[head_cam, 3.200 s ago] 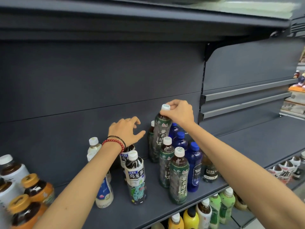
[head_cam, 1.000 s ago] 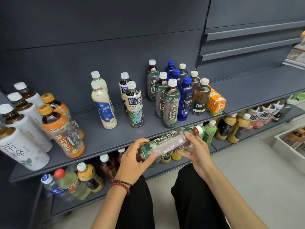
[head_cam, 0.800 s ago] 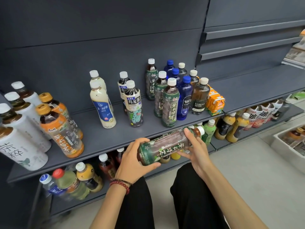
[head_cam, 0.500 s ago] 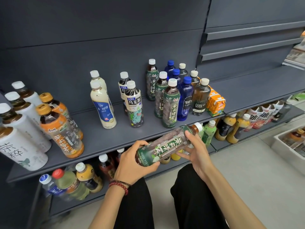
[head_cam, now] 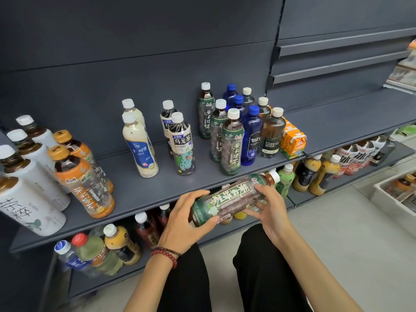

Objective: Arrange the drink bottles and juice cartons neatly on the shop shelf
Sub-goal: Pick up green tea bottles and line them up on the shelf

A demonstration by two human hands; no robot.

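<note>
bottle: green-label tea bottle point(head_cam: 229, 200), lying sideways, cap up-right, in the air just in front of the shelf point(head_cam: 135, 194) edge
left hand: left hand point(head_cam: 182, 221), fingers curled round the base end
right hand: right hand point(head_cam: 270, 212), fingers wrapped round the neck half
likely spot: with the matching green tea row point(head_cam: 231, 143), between oolong bottle point(head_cam: 182, 145) and blue bottles point(head_cam: 251, 136)
how: turn upright first, label out, lower straight, line up caps
risk: tight cluster, little bare shelf in front; a nudge tips neighbours
edge: juice cartons point(head_cam: 292, 143) at the cluster's right

Glossy clear plastic bottle point(head_cam: 229, 199), printed film label; matt grey shelf point(head_cam: 139, 190).
</note>
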